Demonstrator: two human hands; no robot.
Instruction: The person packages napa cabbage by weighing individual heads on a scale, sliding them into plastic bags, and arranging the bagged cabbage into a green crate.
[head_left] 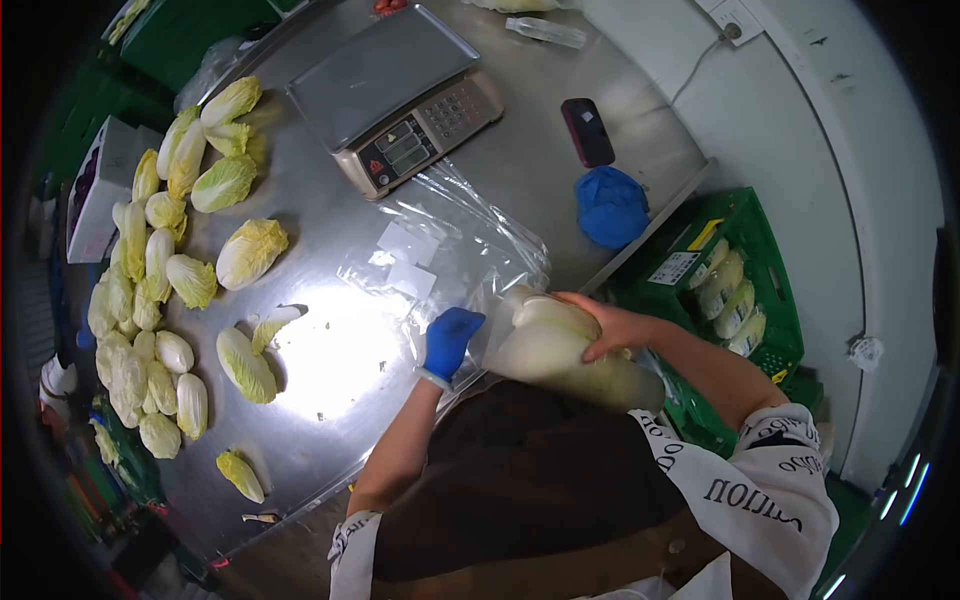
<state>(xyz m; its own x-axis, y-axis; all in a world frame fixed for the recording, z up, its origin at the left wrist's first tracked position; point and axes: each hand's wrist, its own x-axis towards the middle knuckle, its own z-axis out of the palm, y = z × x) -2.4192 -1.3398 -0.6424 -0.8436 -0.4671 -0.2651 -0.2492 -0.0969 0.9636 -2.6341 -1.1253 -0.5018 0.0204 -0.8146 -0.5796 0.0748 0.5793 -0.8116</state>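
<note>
My right hand (620, 328), bare, grips pale napa cabbages (545, 345) close against the front of my apron. Their white stem ends point toward the scale, and the lower part blurs near the apron. To their left, my left hand (450, 343) in a blue glove is closed, its fingertips at the edge of a clear plastic bag (492, 300). More clear bags (465, 215) lie flat on the steel table (330, 250) beyond my hands, with white paper labels (410, 280) among them.
Many napa cabbages (160, 300) cover the table's left side. A scale (400, 100) stands at the back, with a phone (587, 132) and a blue bundle (611, 207) to its right. A green crate (760, 270) at right holds wrapped cabbages (725, 290).
</note>
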